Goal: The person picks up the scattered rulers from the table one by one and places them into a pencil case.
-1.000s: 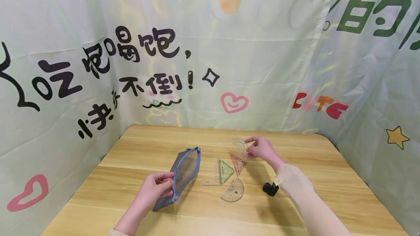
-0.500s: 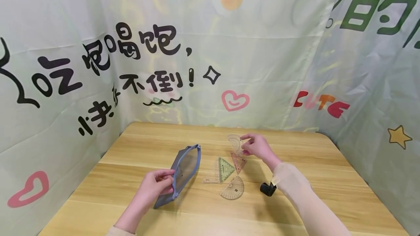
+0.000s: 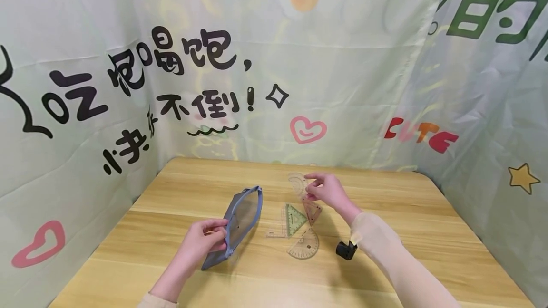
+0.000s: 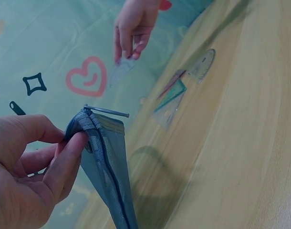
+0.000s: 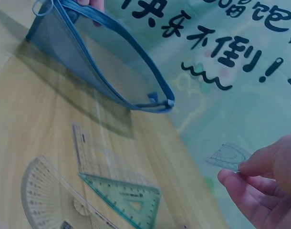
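Observation:
My left hand [image 3: 201,241] pinches the edge of a blue mesh zip pouch [image 3: 233,213], whose mouth gapes toward the right. In the right wrist view the pouch [image 5: 64,43] shows its open zip and see-through side. Between thumb and fingertips, my right hand [image 3: 329,190] holds a small clear protractor [image 3: 295,182] above the table. Beneath and in front of it lie a red set square [image 3: 313,212], a green set square [image 3: 294,220] and a second clear protractor [image 3: 305,246]. A clear ruler [image 5: 105,160] overlaps the green set square.
The wooden table [image 3: 406,213] is backed by a printed cloth [image 3: 342,84], which also hangs along both sides. A small black device [image 3: 346,251] sits at my right sleeve, over the table.
My right hand has moved left with the protractor, closer to the pouch's mouth. My left hand keeps its grip on the pouch, and the head view has shifted slightly.

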A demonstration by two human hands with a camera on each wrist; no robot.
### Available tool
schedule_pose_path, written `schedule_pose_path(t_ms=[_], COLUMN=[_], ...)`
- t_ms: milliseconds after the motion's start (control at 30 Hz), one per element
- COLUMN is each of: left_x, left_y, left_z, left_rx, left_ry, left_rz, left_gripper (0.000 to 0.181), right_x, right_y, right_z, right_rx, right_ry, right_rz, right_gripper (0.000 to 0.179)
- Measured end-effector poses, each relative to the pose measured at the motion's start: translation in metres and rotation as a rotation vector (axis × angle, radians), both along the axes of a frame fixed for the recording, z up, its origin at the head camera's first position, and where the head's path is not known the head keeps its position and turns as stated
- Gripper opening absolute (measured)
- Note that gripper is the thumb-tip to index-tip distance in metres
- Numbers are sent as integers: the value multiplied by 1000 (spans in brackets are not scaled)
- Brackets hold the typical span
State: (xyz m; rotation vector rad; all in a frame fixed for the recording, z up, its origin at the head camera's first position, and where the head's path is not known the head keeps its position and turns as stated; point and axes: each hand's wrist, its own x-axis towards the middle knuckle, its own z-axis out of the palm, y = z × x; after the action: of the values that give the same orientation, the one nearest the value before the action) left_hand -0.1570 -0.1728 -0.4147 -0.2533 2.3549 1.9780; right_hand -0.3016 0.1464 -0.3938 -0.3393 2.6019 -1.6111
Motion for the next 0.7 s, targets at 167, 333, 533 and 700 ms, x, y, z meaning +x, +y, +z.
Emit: schedule_pose_path(t_ms=[167, 333, 533, 700], left_x=[-1, -1, -1, -1], left_y=[-1, -2, -2, 0], left_z=[0, -1, 0, 0], left_rx=[1, 1, -1, -2], left_ry=[-3, -3, 3, 4], left_rz=[-1, -7, 1, 9], left_gripper=[36, 37, 36, 34], right_x=[3, 6, 8, 10], right_y=[-8, -14, -21, -24], right_z=[1, 2, 3, 3], right_rx=[-20, -27, -29, -46], right_ry=[-6, -15, -28, -40], right_rz=[25, 39, 45, 56], right_gripper=[41, 41, 40, 39])
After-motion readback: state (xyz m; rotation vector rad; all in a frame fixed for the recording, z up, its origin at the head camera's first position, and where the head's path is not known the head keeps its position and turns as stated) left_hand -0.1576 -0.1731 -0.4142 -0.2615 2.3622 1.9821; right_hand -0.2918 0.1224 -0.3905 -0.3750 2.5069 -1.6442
